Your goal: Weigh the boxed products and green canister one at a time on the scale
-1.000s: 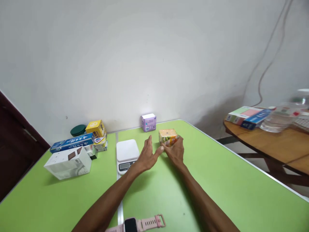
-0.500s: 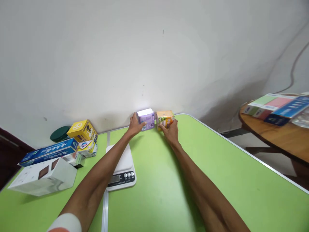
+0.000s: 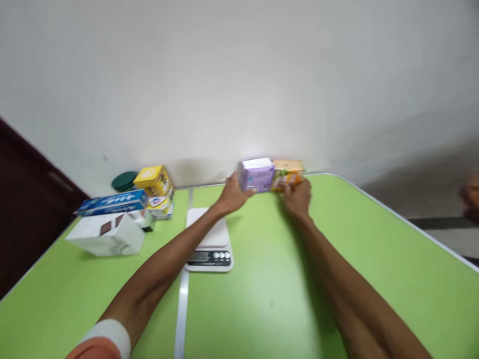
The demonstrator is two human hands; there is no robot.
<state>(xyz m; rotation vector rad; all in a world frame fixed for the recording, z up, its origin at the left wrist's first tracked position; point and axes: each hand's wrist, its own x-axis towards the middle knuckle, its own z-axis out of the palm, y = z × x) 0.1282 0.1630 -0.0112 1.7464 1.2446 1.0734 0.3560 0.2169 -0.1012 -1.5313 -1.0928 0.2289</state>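
Boxy purple pack [image 3: 259,178] with a pale top, upright at the far edge of the green surface [image 3: 258,299], orange pack [image 3: 290,168] with green-and-yellow print upright immediately to its right, sides apparently touching, both packs slightly blurred

The light was soft and even, brightest on the wall [image 3: 239,89] around the upper centre and duller toward the top corners. A shadow greyed the wall at right; another ran alongside the right arm [image 3: 344,279]. Faint glare paled the table [image 3: 262,299] at lower centre. Blur smeared the print on the purple pack [image 3: 259,177] and orange pack [image 3: 286,172].
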